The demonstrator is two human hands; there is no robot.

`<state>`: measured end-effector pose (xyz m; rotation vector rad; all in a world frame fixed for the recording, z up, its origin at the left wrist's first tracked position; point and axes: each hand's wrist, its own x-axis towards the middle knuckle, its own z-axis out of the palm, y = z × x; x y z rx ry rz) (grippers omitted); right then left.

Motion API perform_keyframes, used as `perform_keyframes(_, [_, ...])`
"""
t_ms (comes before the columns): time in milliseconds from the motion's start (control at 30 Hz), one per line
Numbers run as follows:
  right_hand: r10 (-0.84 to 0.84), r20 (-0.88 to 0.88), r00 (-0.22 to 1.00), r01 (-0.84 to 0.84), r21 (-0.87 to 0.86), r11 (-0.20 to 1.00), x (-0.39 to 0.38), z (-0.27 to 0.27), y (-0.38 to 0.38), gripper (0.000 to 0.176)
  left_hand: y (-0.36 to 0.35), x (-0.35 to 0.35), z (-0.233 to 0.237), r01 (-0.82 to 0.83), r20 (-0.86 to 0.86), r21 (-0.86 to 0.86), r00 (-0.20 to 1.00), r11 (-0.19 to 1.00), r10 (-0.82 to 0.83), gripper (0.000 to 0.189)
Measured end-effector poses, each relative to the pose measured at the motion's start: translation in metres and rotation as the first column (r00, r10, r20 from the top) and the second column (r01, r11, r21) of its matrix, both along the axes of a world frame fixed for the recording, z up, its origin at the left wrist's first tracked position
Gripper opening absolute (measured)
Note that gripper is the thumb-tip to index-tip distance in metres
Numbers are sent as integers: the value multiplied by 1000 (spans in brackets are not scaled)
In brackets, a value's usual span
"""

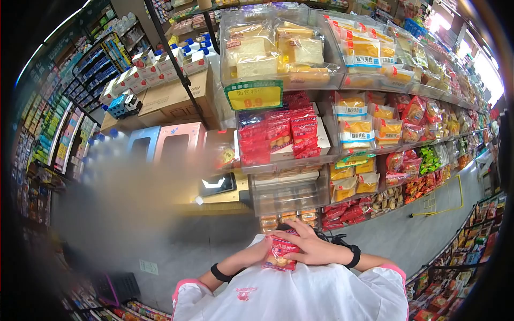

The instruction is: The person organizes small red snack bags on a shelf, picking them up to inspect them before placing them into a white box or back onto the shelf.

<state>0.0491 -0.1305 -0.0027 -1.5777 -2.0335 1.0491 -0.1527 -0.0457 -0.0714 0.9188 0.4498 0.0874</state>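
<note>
A small red packet of biscuits (280,257) is held against the front of my white shirt, its printed side with pictured round biscuits facing up. My left hand (258,250) grips its left edge. From the other side my right hand (315,247) holds it, with the thumb across the front and the fingers over the top corner. Ahead, a clear shelf bin holds many similar red packets (279,136), some standing in a white carton. Parts of the held packet are hidden under my fingers.
Above the red packets, bagged sliced bread (256,56) fills a bin with a yellow-green price sign (254,96). Packaged cakes (355,128) sit to the right. A phone (218,184) lies on a yellow surface at left. A yellow wire rack (440,199) stands on the floor. The left side is blurred.
</note>
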Motion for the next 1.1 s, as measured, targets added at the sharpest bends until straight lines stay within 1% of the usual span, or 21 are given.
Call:
perform_keyframes(100, [3,51,999,-12,180,984,4,4,-1,62,3,1,-2,17,4,-251,1000,968,-17,61])
perform_keyframes(133, [1,124,992,-24,183,983,4,14,-1,58,5,3,-1,25,7,-333,1000,943,-24,63])
perform_keyframes(233, [1,64,998,-12,173,985,3,18,-6,57,7,7,19,46,15,-349,999,936,-44,64])
perform_keyframes(267, [32,6,999,-32,131,991,4,15,-6,55,7,6,16,52,13,-334,999,941,-51,61])
perform_keyframes(333, [86,-111,990,-81,49,996,5,8,-4,51,6,4,9,37,-40,-235,998,971,-47,58])
perform_keyframes(367, [66,-158,985,-60,41,997,3,10,-4,48,4,3,7,30,-66,-184,997,982,-43,57])
perform_keyframes(400, [45,-203,978,-39,32,999,1,14,-2,46,3,4,6,-30,-34,-200,999,979,24,48])
perform_keyframes(467, [-26,-312,950,22,-15,1000,-5,23,1,41,-1,2,-6,-19,-53,-22,998,1000,17,44])
perform_keyframes(500, [-31,-290,957,15,-55,998,-6,20,2,41,-2,1,-9,-10,-62,69,998,998,15,43])
perform_keyframes(533, [-35,-266,963,10,-93,996,-6,16,3,41,-3,1,-3,-47,-120,15,992,999,49,40])
perform_keyframes(600, [-32,-219,975,-8,-178,984,-6,22,8,41,-6,-2,-10,-62,-94,76,993,995,69,39])
perform_keyframes(633, [-34,-249,968,-10,-176,984,-5,21,11,41,-7,-3,-12,-71,-80,107,994,992,80,39])
perform_keyframes(700, [-39,-309,950,-15,-170,985,-2,15,14,41,-7,-3,-7,-113,-103,110,987,988,125,38])
perform_keyframes(733, [-44,-340,940,-11,-158,987,0,12,16,43,-7,-2,-5,-134,-114,112,983,985,147,38])
perform_keyframes(833, [-13,-259,966,-73,-318,945,5,19,23,46,-6,-4,-8,-126,-107,117,984,985,139,38])
perform_keyframes(933, [46,-240,970,-90,-173,981,6,17,24,43,-6,-4,-5,-142,-111,66,983,988,149,38])
perform_keyframes(1033, [33,-261,965,-48,-52,998,6,12,28,34,-4,-3,-11,-146,-76,40,986,989,148,38])
perform_keyframes(1100, [47,-217,975,-57,-40,998,8,16,35,29,0,-2,-17,-104,-77,7,992,995,104,38])
